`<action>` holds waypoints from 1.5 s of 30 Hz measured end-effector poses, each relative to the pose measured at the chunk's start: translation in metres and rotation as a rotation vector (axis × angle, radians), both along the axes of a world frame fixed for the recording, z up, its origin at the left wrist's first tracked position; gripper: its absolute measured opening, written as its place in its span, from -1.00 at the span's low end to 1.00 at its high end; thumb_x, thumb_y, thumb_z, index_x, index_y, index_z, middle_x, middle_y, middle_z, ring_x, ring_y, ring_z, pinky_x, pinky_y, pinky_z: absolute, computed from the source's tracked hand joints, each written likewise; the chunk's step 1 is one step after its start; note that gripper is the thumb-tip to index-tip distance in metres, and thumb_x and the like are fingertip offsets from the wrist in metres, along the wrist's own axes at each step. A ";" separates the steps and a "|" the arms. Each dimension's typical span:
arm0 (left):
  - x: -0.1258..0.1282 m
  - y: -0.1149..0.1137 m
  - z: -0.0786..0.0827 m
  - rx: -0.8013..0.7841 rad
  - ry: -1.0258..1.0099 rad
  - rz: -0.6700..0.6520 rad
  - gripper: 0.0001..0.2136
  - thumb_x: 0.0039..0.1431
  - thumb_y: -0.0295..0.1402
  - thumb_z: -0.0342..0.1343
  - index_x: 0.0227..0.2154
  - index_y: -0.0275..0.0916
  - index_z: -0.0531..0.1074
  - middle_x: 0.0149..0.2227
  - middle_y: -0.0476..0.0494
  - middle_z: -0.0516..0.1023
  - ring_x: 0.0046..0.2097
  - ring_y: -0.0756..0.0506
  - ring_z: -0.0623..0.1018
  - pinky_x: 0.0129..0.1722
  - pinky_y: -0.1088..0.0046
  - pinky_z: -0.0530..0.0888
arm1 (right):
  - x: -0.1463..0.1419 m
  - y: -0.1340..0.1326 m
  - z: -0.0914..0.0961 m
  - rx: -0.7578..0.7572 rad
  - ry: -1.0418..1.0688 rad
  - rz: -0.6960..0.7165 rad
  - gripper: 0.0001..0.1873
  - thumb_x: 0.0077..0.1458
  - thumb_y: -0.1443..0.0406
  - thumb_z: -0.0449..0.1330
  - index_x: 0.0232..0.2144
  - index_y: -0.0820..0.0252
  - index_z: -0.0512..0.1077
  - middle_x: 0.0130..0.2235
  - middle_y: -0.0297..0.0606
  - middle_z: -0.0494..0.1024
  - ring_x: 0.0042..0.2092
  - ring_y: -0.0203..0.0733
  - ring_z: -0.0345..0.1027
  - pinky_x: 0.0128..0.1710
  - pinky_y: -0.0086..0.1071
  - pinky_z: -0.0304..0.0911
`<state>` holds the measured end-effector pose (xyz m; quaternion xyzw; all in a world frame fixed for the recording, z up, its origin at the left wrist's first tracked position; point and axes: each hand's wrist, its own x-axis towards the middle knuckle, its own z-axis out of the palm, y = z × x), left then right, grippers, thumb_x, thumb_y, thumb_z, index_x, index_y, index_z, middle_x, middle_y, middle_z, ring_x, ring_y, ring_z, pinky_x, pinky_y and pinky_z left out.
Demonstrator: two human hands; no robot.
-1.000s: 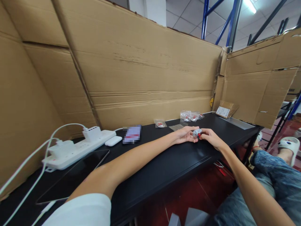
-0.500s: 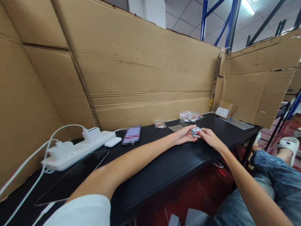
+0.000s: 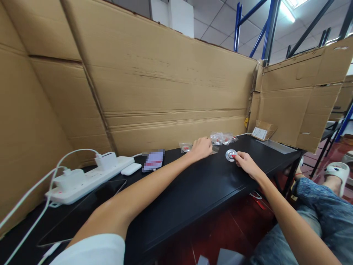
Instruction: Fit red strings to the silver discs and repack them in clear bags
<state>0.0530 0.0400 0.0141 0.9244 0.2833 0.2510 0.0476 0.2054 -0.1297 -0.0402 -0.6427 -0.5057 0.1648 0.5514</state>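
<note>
My right hand (image 3: 246, 162) pinches a round silver metal disc (image 3: 230, 155) with a small red part at its edge, held just above the black table. My left hand (image 3: 202, 148) reaches to the back of the table, back of the hand up and fingers curled down over a flat clear plastic bag (image 3: 215, 149). Its fingertips are mostly hidden. Just left of that hand lies a small clear packet (image 3: 185, 147) with a silver and red piece inside. Several similar bagged pieces (image 3: 223, 138) lie to its right, against the cardboard wall.
A white power strip (image 3: 89, 178) with plugged-in chargers, a white case (image 3: 131, 169), a phone (image 3: 153, 161) and a dark tablet (image 3: 82, 211) lie on the left. A labelled brown package (image 3: 264, 130) sits at the right end. Cardboard walls (image 3: 165, 84) enclose the table. Another person's legs (image 3: 320, 206) are at right.
My left hand has let go of the disc and moved left and back to the clear bag, turning palm down. My right hand keeps the disc, now seen more face-on.
</note>
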 end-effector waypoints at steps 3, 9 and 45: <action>-0.006 0.016 -0.004 -0.063 0.166 0.100 -0.72 0.05 -0.18 0.13 -0.35 -0.33 0.51 -0.13 -0.46 0.53 -0.02 -0.41 0.49 -0.06 0.13 0.37 | -0.001 -0.001 0.001 -0.010 -0.090 -0.032 -0.66 0.05 0.05 0.07 -0.58 0.17 0.22 -0.59 -0.45 0.16 -0.53 -0.35 -0.01 -0.54 -0.44 -0.10; 0.004 0.026 -0.016 -0.166 0.104 0.014 -0.72 -0.08 -0.28 0.23 -0.29 -0.32 0.48 -0.26 -0.29 0.57 -0.19 -0.24 0.55 -0.25 0.38 0.42 | -0.003 -0.003 0.002 -0.007 -0.346 -0.133 -0.71 0.06 0.12 0.03 -0.56 0.18 0.26 -0.58 -0.44 0.17 -0.50 -0.31 0.04 -0.49 -0.42 -0.06; 0.020 -0.039 -0.039 -1.243 -0.479 -0.789 -0.53 -0.14 -0.32 0.41 -0.15 -0.31 0.39 -0.34 -0.13 0.57 -0.31 -0.12 0.62 -0.17 0.19 0.55 | 0.003 -0.006 0.001 0.118 -0.287 -0.222 -0.85 -0.11 0.22 0.08 -0.59 0.18 0.32 -0.60 -0.43 0.16 -0.52 -0.31 0.01 -0.50 -0.42 -0.05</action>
